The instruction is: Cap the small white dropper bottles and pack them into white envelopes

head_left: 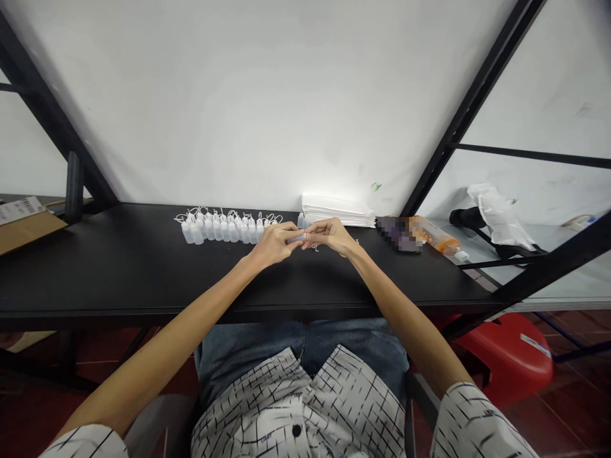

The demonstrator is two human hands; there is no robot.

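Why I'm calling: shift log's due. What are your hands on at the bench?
Left hand and right hand pinching small translucent plastic piece. White plastic dropper bottles in a row beyond left hand. Stack of white paper beyond right hand.

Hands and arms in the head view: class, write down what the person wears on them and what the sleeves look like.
The left hand and right hand are bare, with no gloves, rings or watch showing. The forearms are bare too. The left sleeve and right sleeve are white, marked with thin black broken lines in a loose grid.
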